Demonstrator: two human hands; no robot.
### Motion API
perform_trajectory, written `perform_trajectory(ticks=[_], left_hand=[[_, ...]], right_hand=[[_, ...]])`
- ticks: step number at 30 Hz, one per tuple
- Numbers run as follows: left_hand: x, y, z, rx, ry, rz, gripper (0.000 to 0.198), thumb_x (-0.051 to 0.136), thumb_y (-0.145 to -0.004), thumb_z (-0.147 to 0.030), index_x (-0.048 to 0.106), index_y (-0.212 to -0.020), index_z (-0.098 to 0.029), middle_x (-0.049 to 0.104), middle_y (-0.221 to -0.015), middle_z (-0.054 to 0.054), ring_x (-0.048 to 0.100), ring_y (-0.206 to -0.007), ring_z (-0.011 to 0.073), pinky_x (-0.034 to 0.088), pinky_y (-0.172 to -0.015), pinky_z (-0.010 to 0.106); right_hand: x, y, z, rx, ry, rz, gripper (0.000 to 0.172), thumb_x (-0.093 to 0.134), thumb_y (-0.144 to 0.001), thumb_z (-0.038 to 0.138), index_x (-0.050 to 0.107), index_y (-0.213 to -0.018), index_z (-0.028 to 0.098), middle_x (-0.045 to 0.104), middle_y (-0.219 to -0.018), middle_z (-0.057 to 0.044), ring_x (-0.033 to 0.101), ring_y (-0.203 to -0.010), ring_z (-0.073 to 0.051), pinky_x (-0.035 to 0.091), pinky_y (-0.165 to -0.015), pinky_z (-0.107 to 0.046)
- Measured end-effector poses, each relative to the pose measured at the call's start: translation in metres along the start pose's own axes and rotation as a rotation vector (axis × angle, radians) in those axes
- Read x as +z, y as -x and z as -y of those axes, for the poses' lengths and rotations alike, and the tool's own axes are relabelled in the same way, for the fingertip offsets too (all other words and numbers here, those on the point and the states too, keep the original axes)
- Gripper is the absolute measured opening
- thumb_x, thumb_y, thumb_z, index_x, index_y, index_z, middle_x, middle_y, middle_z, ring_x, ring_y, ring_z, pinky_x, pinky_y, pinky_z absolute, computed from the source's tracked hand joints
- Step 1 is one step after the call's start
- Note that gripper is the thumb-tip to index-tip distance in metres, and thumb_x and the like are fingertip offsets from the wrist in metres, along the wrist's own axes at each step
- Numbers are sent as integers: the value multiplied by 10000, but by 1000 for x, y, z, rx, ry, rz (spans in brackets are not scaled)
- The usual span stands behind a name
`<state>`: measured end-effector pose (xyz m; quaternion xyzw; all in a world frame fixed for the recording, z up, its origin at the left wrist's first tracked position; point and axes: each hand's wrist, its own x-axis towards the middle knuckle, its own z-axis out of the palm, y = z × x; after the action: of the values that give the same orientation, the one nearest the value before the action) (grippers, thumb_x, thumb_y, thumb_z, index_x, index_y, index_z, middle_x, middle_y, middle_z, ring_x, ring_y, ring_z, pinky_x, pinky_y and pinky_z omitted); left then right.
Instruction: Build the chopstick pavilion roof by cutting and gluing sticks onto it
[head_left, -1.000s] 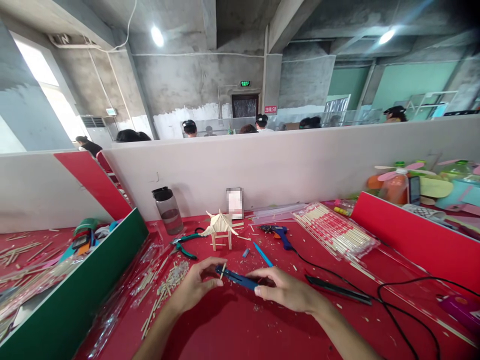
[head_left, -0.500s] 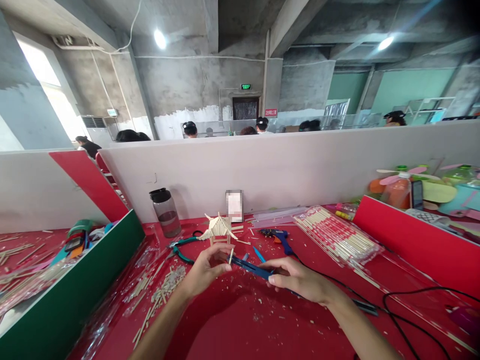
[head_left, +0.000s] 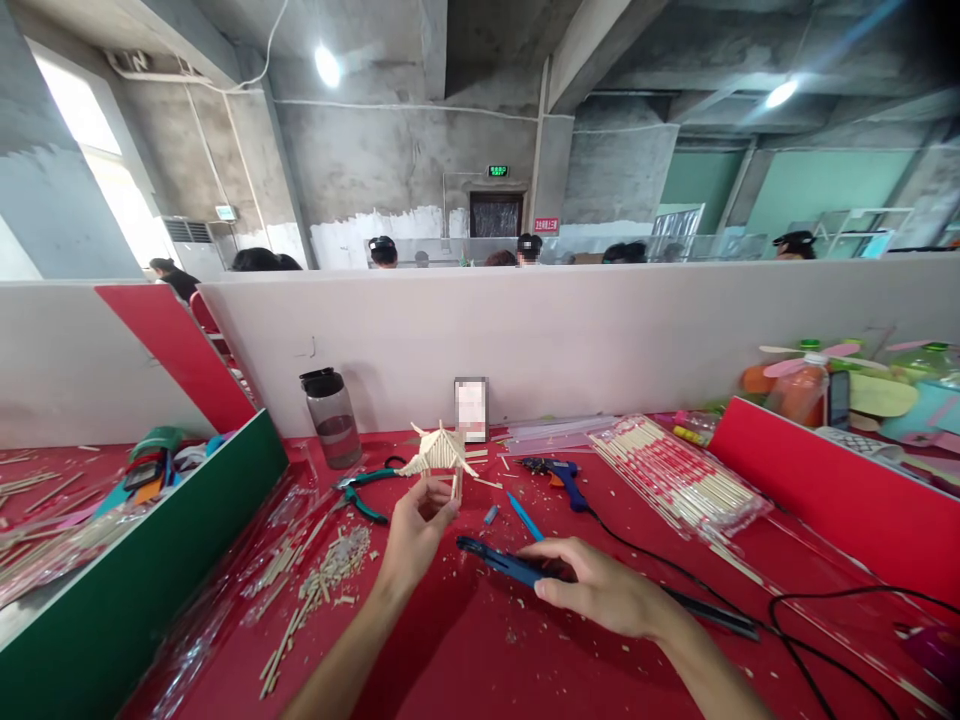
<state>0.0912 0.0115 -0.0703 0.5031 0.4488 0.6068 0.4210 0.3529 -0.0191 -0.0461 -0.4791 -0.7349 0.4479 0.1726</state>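
Note:
My left hand point(head_left: 421, 520) is closed, with a short wooden stick point(head_left: 454, 487) upright at its fingertips. The stick is just under the right eave of a small pavilion model point(head_left: 439, 450) built of wooden sticks; I cannot tell whether the two touch. My left fingers partly hide the model's legs. My right hand point(head_left: 592, 580) grips a long blue hand tool point(head_left: 499, 563), whose exact kind I cannot make out. The tool's dark tip points left, apart from the stick. A blue pen point(head_left: 525, 515) lies beyond the tool.
Green-handled pliers point(head_left: 364, 495) and a water bottle point(head_left: 330, 420) are at left, near wood offcuts point(head_left: 337, 570). A glue gun point(head_left: 559, 478) with a trailing cable and bundled sticks point(head_left: 675, 470) lie at right. Green point(head_left: 150, 560) and red point(head_left: 840, 490) dividers flank the red table.
My left hand has carried the stick away from the blue tool, up to the pavilion model. My right hand has drawn slightly nearer to me with the tool still in it.

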Motion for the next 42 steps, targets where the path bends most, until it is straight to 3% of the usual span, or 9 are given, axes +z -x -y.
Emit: perform_trajectory(ticks=[3,8,23,42], left_hand=[[1,-7,5,-34,32,-28,347,894,-610,-409,688,-727,-155,675,-644,0,603,-615,151,468,-627,261],[2,-18,11,-86,120,-104,376,912,-565,-422,698,-729,-160,673,-612,-8,603,-603,147,464,-625,255],[14,-19,19,-259,394,-183,485,992,-417,-390,786,-772,-132,718,-684,17,621,-630,120,492,-667,243],[13,-21,14,-260,418,-185,441,986,-424,-366,779,-731,-125,692,-632,4,581,-579,103,451,-592,216]], right_hand=[[2,0,2,-29,36,30,519,627,-857,430,686,-1316,195,665,-1365,-118,565,-1293,-347,413,-1087,-442],[7,0,5,-17,96,40,544,633,-847,398,670,-1327,144,657,-1371,-140,580,-1280,-334,405,-1103,-435],[14,-3,3,-80,77,59,468,639,-834,330,712,-1269,175,690,-1326,-122,610,-1231,-330,441,-1063,-424],[12,-2,4,-79,84,75,452,632,-843,322,713,-1268,193,689,-1333,-102,606,-1238,-316,443,-1062,-410]])
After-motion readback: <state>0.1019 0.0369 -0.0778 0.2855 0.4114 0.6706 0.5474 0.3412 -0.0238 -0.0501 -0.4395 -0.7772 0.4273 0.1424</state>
